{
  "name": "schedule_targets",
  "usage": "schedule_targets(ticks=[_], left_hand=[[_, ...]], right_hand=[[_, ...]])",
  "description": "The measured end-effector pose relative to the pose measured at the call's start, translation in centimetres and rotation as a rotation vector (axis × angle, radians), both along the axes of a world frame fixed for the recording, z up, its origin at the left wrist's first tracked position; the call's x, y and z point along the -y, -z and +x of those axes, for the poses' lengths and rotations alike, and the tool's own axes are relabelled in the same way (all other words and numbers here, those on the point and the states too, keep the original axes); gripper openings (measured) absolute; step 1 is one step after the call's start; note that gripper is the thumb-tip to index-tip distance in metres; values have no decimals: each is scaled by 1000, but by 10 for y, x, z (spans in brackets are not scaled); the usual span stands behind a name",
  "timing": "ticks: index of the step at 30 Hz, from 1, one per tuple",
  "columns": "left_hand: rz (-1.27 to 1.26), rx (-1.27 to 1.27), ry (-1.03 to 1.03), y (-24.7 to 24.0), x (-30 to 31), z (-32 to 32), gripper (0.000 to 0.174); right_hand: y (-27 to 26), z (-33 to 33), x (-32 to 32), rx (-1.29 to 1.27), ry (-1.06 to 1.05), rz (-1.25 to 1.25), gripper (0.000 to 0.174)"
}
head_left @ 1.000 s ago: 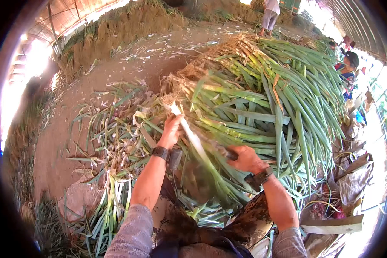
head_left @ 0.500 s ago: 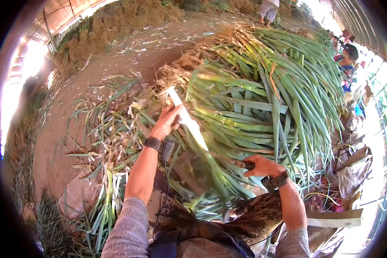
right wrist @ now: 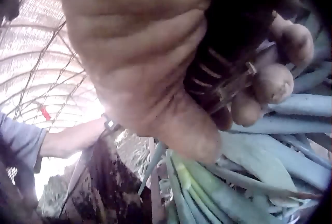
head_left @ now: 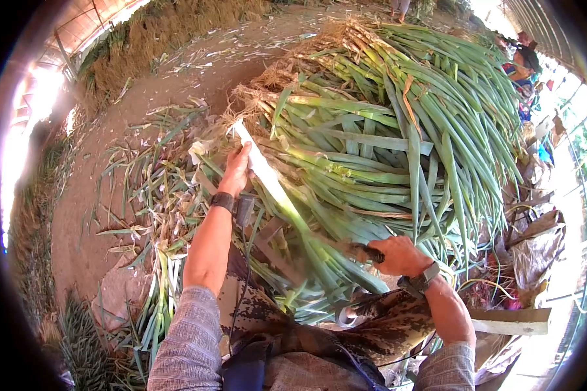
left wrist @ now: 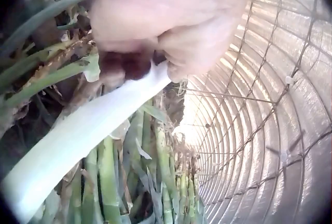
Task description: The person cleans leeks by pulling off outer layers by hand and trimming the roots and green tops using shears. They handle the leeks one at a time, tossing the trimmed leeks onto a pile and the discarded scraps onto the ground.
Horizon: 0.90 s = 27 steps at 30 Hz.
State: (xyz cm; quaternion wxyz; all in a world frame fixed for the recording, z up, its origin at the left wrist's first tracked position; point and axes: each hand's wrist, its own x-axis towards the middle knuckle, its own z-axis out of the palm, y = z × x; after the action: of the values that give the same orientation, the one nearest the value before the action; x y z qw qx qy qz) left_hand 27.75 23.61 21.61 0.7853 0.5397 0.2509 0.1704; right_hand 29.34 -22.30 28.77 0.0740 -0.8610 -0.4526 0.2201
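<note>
A long leek with a white shaft (head_left: 262, 168) lies slantwise in front of the person, roots at its upper end, green leaves toward the knees. The left hand (head_left: 236, 171) grips the white shaft below the roots; in the left wrist view the fingers of this hand (left wrist: 171, 22) curl round the shaft (left wrist: 78, 136). In the right hand (head_left: 401, 256) is a dark handle (head_left: 366, 253), its blurred far end over the leek's green part. The right wrist view shows the curled fingers of that hand (right wrist: 270, 84) round the dark ribbed handle (right wrist: 212, 73).
A large leek pile (head_left: 372, 143) fills the right and centre. Peeled-off leaves and scraps (head_left: 169, 208) cover the ground at the left, with finished-looking white leeks (head_left: 166, 287) near a stone (head_left: 120, 296). Another person (head_left: 523, 65) is at the far right.
The left hand and the leek have shifted left and slightly up in view. The right hand has moved right and lower than a second ago, still holding the handle.
</note>
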Motion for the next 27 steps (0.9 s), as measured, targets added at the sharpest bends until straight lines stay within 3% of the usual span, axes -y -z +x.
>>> schedule_targets(ticks=[3,5,8,12,13,18,20,22,24,25,26,27], left_hand=[[-48,57,-189,23,-8,8,27],[24,-67,-7,32,-15,1,26],[79,-249,-2,48,-5,3,25],[114,-313,61,61,11,-3,26],[124,-275,18,65,19,-5,27],[120,-269,-18,66,45,-16,29],[131,-282,123,65,38,-20,25],[137,-310,162,58,26,-19,21],[69,-280,120,51,19,-16,24],[-27,-97,52,51,22,-14,40],[-22,-89,54,49,19,-12,40],[122,-170,-133,45,15,-12,52]], right_hand=[[8,-10,5,110,-16,111,23],[14,-13,12,227,8,140,25],[21,-21,21,165,-17,23,28],[25,-23,28,107,-20,12,29],[21,-27,27,165,20,99,15],[24,-27,27,86,-24,138,15],[22,-26,21,80,-3,66,16],[29,-22,23,99,19,155,19],[27,-18,19,101,66,139,36],[24,-16,14,84,83,112,43],[23,-13,10,92,84,117,43],[23,-11,5,96,88,118,43]])
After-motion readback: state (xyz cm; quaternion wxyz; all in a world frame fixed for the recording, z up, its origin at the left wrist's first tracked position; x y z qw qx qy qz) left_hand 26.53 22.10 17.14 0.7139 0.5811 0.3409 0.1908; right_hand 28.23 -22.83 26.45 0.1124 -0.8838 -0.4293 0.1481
